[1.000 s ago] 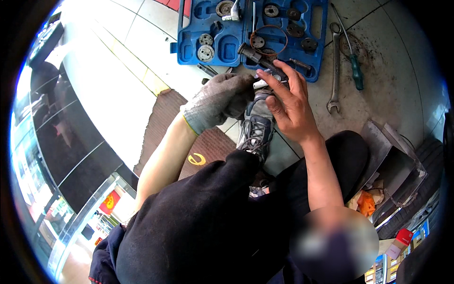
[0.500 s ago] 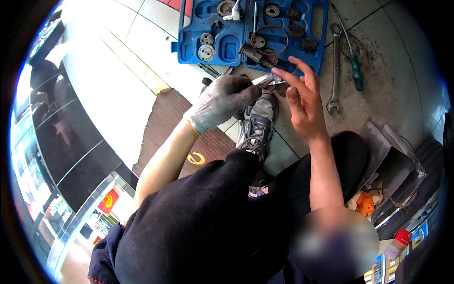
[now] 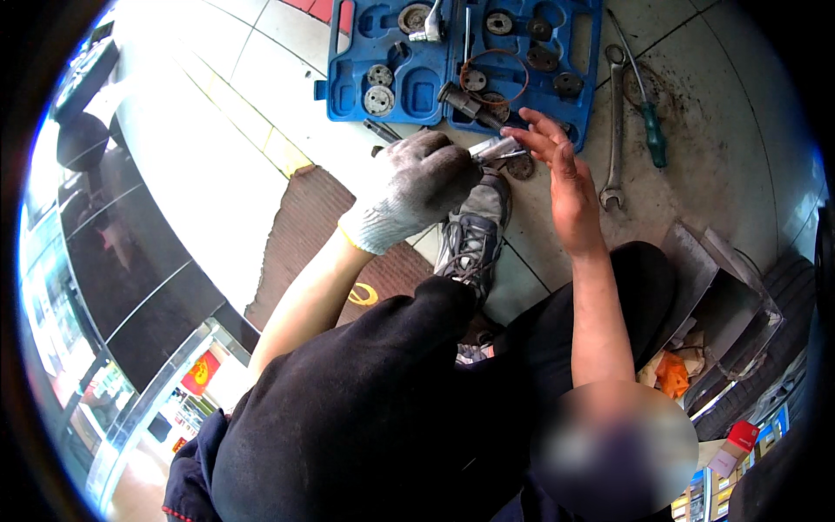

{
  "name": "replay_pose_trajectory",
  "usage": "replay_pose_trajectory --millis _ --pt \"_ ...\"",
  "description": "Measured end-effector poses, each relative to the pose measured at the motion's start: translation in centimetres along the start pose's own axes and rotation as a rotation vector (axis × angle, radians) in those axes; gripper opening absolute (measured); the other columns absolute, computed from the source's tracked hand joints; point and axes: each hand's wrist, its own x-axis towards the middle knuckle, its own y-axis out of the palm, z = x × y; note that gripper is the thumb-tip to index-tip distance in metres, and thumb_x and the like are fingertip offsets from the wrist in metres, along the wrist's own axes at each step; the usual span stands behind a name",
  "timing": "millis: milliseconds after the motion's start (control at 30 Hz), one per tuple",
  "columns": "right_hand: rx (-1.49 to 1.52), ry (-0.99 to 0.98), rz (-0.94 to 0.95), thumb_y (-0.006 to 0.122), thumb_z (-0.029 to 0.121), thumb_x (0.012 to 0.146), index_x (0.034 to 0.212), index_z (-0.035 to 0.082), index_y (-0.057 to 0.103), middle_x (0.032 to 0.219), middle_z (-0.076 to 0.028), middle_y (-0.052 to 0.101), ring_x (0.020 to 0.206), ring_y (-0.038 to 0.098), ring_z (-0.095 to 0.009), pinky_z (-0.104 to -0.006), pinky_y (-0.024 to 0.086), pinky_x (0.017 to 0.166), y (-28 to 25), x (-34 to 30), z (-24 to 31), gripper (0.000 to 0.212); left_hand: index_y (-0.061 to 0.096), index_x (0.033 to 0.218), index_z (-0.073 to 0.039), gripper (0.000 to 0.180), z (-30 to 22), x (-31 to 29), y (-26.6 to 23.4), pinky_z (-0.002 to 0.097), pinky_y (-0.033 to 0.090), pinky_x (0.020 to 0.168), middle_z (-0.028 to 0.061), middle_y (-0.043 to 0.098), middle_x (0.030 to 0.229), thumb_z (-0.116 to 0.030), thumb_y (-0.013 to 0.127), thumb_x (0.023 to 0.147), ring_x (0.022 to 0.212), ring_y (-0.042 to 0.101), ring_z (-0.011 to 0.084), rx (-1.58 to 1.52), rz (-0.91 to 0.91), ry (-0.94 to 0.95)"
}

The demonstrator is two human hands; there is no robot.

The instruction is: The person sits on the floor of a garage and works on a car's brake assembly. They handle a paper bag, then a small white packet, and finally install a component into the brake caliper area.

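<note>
My left hand point(image 3: 413, 187), in a grimy white knitted glove, is closed on a small silvery piece point(image 3: 497, 150) whose exact kind I cannot make out. It sticks out to the right of the glove, above the toe of a grey shoe point(image 3: 474, 235). My bare right hand point(image 3: 565, 178) is open, its fingers stretched toward that piece; the fingertips are at its far end, and I cannot tell if they touch. Just beyond lies a dark threaded metal tool point(image 3: 465, 100) across the edge of the blue tool case point(image 3: 422, 91). A round disc point(image 3: 520, 167) lies on the floor between my hands.
Several round metal discs and a ratchet handle point(image 3: 428, 24) lie in the case. To the right are a combination wrench point(image 3: 617, 130) and a green-handled screwdriver point(image 3: 654, 135). Brown cardboard point(image 3: 300, 230) lies at the left, an open box point(image 3: 726, 313) at the lower right.
My left hand has turned slightly, with the silvery piece still in it. The right hand's fingers have tilted left and drawn closer together. The round disc on the floor shows more fully.
</note>
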Motion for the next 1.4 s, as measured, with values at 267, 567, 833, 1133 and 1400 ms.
replay_pose_trajectory --millis 267,567,833,1133,1400 --pt "0.379 0.158 0.032 0.021 0.062 0.098 0.131 0.011 0.056 0.144 -0.011 0.042 0.132 0.036 -0.024 -0.0369 0.025 0.107 -0.1 -0.1 0.3 0.071 0.067 0.094 -0.002 0.013 -0.4 0.4 -0.4 0.0350 0.053 0.061 0.0126 0.063 0.085 -0.010 0.066 0.084 0.073 0.064 0.0252 -0.213 -0.064 -0.307" --pt "0.808 0.193 0.185 0.018 0.070 0.093 0.149 0.015 0.032 0.156 -0.007 0.025 0.138 0.023 -0.025 -0.0351 0.021 0.107 0.6 -0.2 0.7 0.080 0.067 0.089 -0.005 0.018 -1.3 0.0 1.1 0.0384 0.049 0.054 0.0109 0.061 0.078 -0.023 0.068 0.084 0.065 0.062 0.0288 -0.145 -0.113 -0.218" --pt "0.768 0.172 0.267 0.011 0.082 0.084 0.154 0.021 0.015 0.160 -0.013 0.005 0.146 0.008 -0.032 -0.0389 0.015 0.110 1.3 -0.5 0.8 0.093 0.066 0.090 -0.004 0.020 -1.3 0.2 1.9 0.0369 0.049 0.052 0.0118 0.061 0.077 -0.023 0.068 0.084 0.064 0.062 0.0268 -0.146 -0.173 -0.134" --pt "0.736 0.183 0.264 0.011 0.082 0.084 0.154 0.021 0.013 0.160 -0.012 0.002 0.146 0.006 -0.032 -0.0401 0.014 0.111 1.2 -0.5 1.0 0.093 0.067 0.092 -0.004 0.021 -1.6 0.2 1.7 0.0368 0.050 0.056 0.0112 0.063 0.080 -0.024 0.068 0.085 0.068 0.063 0.0282 -0.214 -0.158 -0.263" --pt "0.163 0.001 0.180 0.017 0.075 0.089 0.154 0.021 0.015 0.160 -0.011 0.007 0.145 0.009 -0.036 -0.0478 0.015 0.113 1.2 -0.6 0.4 0.085 0.063 0.095 -0.001 0.029 -2.6 0.7 0.5 0.0303 0.049 0.059 0.0079 0.062 0.082 -0.030 0.060 0.093 0.069 0.061 0.0164 -0.946 -0.093 -0.727"
